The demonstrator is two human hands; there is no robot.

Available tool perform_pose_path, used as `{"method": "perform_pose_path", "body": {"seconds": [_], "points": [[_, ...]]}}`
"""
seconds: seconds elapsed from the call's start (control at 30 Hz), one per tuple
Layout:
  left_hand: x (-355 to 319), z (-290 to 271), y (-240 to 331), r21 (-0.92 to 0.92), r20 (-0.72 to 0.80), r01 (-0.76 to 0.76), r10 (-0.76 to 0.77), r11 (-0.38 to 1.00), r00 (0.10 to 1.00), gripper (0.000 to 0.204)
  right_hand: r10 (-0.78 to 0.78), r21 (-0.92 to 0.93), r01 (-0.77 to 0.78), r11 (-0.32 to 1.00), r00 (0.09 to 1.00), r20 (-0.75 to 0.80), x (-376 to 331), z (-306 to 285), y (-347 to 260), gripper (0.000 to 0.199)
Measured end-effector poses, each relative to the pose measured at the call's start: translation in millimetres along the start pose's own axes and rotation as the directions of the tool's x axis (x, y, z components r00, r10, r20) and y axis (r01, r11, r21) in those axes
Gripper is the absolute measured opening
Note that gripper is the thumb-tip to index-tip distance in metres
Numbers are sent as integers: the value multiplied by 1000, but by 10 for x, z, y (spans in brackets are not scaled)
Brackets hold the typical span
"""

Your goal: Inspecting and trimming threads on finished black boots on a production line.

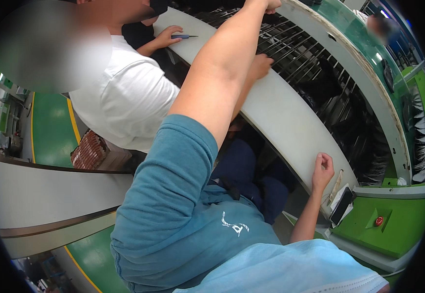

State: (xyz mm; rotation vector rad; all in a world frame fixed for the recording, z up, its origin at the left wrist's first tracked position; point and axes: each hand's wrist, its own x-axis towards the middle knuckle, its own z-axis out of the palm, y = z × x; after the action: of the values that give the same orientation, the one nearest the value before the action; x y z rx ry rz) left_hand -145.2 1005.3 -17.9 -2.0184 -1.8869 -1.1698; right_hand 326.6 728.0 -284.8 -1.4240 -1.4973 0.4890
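Observation:
My left arm, in a teal sleeve, stretches up across the picture. At the top edge my left hand [271,6] is partly cut off beside the metal rods [290,41]; its visible fingers are curled, and what they hold, if anything, is hidden. Lower right, my right hand [323,168] hovers at or rests on the white ledge [290,112], its fingers loosely curled with nothing seen in them. Black pieces [320,83] lie among the rods beyond the ledge. Nearest my right hand are a cord [337,183] and a dark phone [342,205].
A co-worker in a white shirt [129,93] stands close on my left, one hand [260,66] at the ledge. Another hand [166,36] is by a blue-handled screwdriver [179,36]. A green panel [364,234] bears a red button [379,221]. Stacked reddish pieces [93,151] are behind the co-worker.

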Motion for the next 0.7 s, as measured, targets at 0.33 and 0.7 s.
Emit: {"method": "perform_pose_path", "body": {"seconds": [0.33,0.7], "points": [[-1620,1652,1014,-166,521,-880,797,444,304,19,-28,-26,28,999,1000,3,-59,-17,-102,16],[-1376,2818,1269,-379,628,-923,750,65,-205,20,8,109,-11,994,1000,28,-91,-127,-165,15]]}}
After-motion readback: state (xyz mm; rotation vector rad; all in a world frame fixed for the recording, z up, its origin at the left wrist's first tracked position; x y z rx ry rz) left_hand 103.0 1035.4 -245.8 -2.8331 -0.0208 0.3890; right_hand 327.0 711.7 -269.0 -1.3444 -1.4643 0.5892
